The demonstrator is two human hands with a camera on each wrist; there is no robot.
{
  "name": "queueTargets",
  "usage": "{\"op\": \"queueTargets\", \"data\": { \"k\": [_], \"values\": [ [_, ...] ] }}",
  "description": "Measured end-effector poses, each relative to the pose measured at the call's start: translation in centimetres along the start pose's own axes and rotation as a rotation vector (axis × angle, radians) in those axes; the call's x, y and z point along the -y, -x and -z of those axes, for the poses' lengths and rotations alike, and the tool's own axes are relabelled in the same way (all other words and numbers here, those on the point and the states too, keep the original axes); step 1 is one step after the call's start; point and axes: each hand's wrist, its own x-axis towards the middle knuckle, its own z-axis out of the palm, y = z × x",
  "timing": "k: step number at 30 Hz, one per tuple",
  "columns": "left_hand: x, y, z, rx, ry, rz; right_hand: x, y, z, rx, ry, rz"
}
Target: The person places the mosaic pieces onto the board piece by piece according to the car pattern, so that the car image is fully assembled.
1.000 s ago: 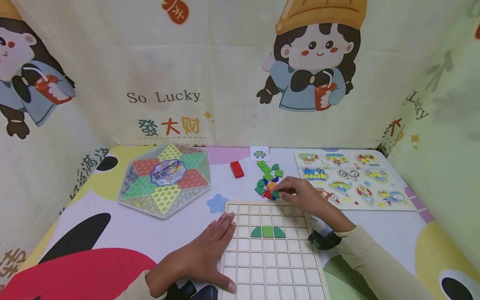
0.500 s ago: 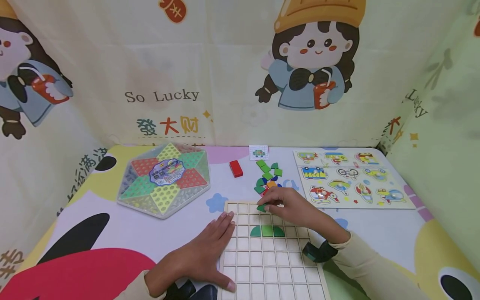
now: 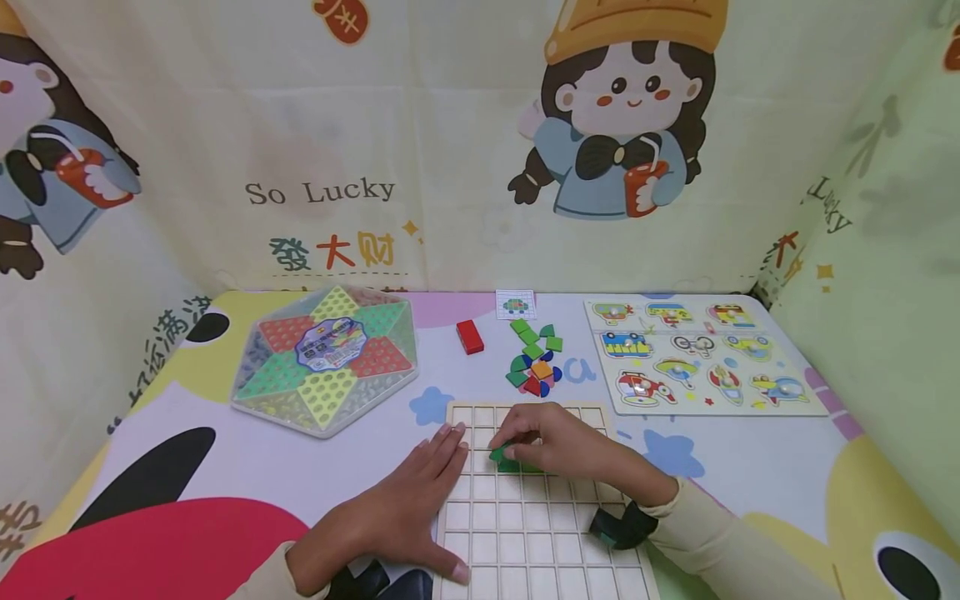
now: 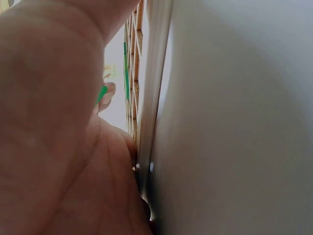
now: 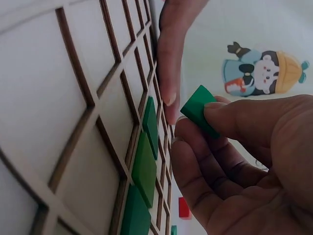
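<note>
My right hand (image 3: 558,440) pinches a dark green quarter-round tile (image 5: 198,108) between thumb and fingers, over the upper part of the wooden grid board (image 3: 510,517). In the right wrist view, a row of tiles sits in the grid beside it: a dark green tile (image 5: 151,126), a light green square tile (image 5: 144,169) and another dark green tile (image 5: 135,213). The hand partly covers this row in the head view. My left hand (image 3: 401,504) rests along the board's left edge, its fingers straight and thumb spread.
Behind the board lie loose tiles, among them an orange tile (image 3: 541,369) and a green square tile (image 3: 554,343). A small pattern card (image 3: 515,305) and a red block (image 3: 470,337) are farther back. A hexagonal box (image 3: 326,417) stands left; a picture puzzle board (image 3: 701,383) lies right.
My right hand has picked the dark green tile from the loose pile and moved it nearer and left, over the tile row. My left hand stays at the board's edge.
</note>
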Motion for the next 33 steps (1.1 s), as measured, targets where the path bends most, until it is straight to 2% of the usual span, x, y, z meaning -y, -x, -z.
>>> {"op": "queueTargets", "data": {
  "k": [6, 13, 16, 23, 28, 33],
  "values": [
    [0.0, 0.2, 0.0, -0.01, 0.0, -0.011, 0.4, -0.2, -0.9, 0.051, -0.035, -0.007],
    [0.0, 0.4, 0.1, -0.025, -0.008, -0.02, 0.7, -0.5, -1.6, 0.09, -0.027, 0.015],
    [0.0, 0.4, 0.1, -0.024, -0.009, -0.02, 0.9, -0.6, -2.0, 0.108, 0.017, 0.02],
    [-0.1, 0.2, 0.2, -0.012, -0.007, -0.02, 1.9, -0.6, -2.5, 0.151, 0.209, 0.062],
    [-0.1, 0.3, 0.2, -0.014, -0.01, -0.022, 2.2, -0.7, -2.8, 0.147, 0.237, 0.032],
    [-0.1, 0.2, 0.1, -0.008, -0.012, -0.019, 2.2, -0.7, -3.0, 0.143, 0.281, 0.037]
  ]
}}
